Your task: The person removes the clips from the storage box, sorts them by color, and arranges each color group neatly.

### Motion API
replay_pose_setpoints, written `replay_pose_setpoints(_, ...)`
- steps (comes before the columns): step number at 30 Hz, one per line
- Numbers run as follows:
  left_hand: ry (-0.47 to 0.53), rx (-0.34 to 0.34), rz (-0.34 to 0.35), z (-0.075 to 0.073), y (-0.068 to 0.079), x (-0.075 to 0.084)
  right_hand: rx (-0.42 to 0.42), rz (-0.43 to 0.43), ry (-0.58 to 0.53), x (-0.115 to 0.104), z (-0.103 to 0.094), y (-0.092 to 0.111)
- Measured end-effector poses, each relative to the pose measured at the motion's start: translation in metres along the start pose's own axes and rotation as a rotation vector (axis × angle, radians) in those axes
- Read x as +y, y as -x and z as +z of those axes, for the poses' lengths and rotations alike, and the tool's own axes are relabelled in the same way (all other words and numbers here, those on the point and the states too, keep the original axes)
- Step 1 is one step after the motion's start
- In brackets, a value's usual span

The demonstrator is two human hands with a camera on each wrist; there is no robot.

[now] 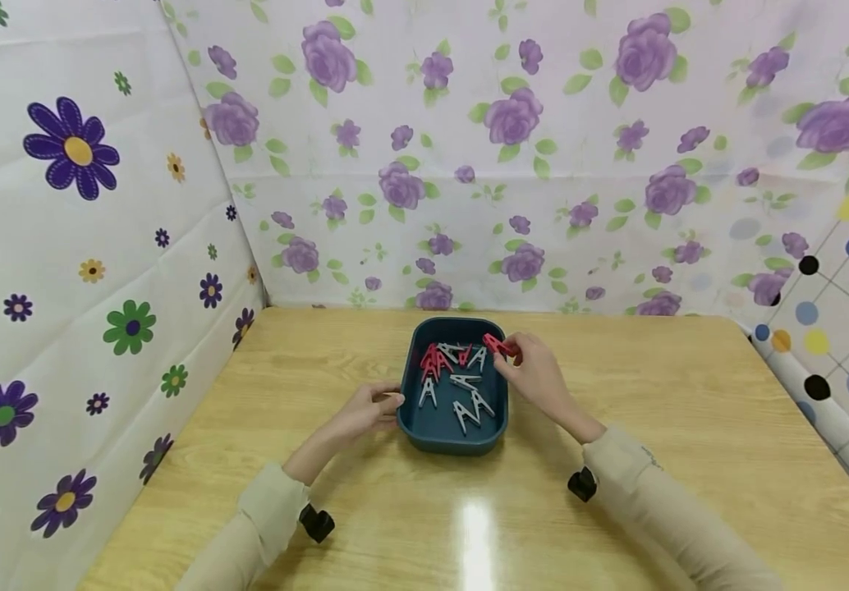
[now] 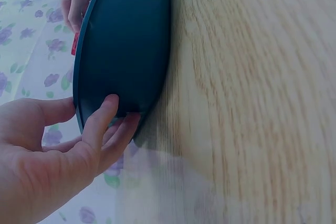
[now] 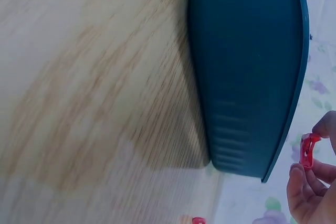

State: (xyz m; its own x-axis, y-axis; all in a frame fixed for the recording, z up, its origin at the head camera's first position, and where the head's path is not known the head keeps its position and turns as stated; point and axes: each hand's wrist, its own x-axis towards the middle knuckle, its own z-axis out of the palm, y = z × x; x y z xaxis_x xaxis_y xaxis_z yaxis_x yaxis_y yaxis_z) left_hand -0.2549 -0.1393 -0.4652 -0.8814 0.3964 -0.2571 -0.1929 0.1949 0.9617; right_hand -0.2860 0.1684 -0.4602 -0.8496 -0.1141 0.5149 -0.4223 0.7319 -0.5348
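Bin point(image 1: 442, 415), just below frame centre, holds loose clothespins point(image 1: 465, 382). Right hand point(image 1: 537, 373) pinches a red clothespin point(image 1: 494, 343) at bin's upper right, thumb and fingers nearly together; left hand point(image 1: 362, 412), fingers loosely bent, grips bin's left side.

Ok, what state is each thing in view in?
Bin: upright, open-topped, on the table.
Red clothespins inside: loose, some overlapping.
Grey clothespins: loose inside the bin.
Held red clothespin: pinched near the bin's right rim; squeezed or not, unclear.
Left hand: gripping the bin's left side.
Right hand: pinching the red clothespin.
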Motion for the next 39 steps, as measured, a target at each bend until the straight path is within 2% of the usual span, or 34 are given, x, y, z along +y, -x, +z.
replay_pose_setpoints(13,-0.018,0.008,0.0,-0.001,-0.001,0.0,0.019,0.091,0.065,0.027,-0.012,-0.002)
replay_pose_setpoints(21,-0.009,0.007,-0.011,0.0,-0.002,-0.001,-0.021,0.15,0.067,0.041,-0.021,0.003)
replay_pose_setpoints(28,-0.01,0.005,-0.01,0.0,-0.003,0.001,-0.063,0.235,0.058,0.052,-0.027,0.007)
replay_pose_setpoints(39,-0.018,0.02,-0.022,0.0,-0.002,0.001,-0.079,0.285,0.097,0.063,-0.03,0.012)
